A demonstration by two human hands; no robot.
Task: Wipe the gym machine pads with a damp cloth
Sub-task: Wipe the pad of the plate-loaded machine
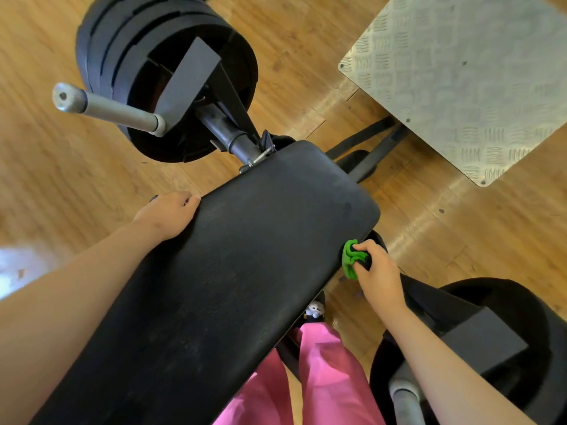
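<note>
Cloth (349,261), green and bunched, is pinched between thumb and fingers of the right hand (379,271) and pressed against the long right edge of the black pad (245,256), just short of its rounded far corner. Outward from the grip, bare wooden floor (429,240) lies open. Behind the grip, close beside the forearm, stands a stack of black weight plates (521,302). The right wrist is straight. Across the pad, the left hand (170,214) holds the opposite long edge, thumb on top; its fingers appear curled over the edge but are hidden.

Round black weight plates (122,41) are stacked; a grey tread-patterned metal sheet (460,72) is laid to their right.
</note>
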